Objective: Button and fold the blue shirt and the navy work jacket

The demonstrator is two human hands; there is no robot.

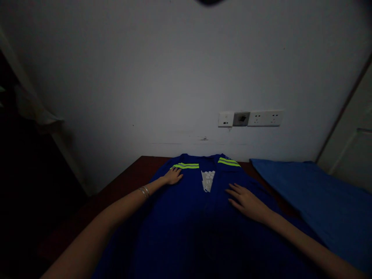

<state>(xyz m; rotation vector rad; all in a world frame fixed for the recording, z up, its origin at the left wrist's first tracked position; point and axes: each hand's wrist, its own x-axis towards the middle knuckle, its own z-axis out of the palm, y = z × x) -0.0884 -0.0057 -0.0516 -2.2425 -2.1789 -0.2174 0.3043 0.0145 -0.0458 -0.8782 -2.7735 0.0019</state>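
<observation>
A dark blue work jacket (186,201) with yellow-green and grey reflective stripes lies spread out, its collar end toward the wall. Through its open neck shows a pale grey patch (208,180) with white round marks; I cannot make out what it is. My left hand (173,176), a bracelet at its wrist, rests flat on the jacket just below the left stripe. On the right front panel lies my right hand (245,200), fingers stretched and slightly spread. Neither hand grips anything. The lower part of the jacket fades into deep shadow.
Under the jacket is a dark reddish-brown tabletop (130,176). A lighter blue cloth (308,193) covers its right side. The grey wall (174,77) behind carries a row of sockets (263,118). A pale door or panel (351,128) stands at the far right.
</observation>
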